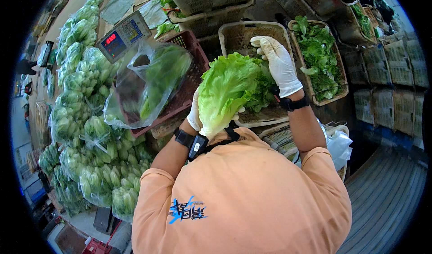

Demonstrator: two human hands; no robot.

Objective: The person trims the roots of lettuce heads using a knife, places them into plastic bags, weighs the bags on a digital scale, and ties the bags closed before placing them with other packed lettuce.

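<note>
My left hand, in a white glove, holds a head of green leaf lettuce from beneath, its pale stem end towards my chest. Some gloved fingers show at the lettuce's right side. My right hand, also gloved, is raised beside the leaf tips with its fingers bent and close together. Its palm is turned away, so whether it holds anything is hidden. Below both hands stands a beige plastic crate, with darker leaves partly behind the lettuce.
At left, a clear plastic bag of lettuce lies on a dark red crate beside a digital scale display. Several bagged greens are piled farther left. A crate of loose leaves stands right; stacked crates stand ahead.
</note>
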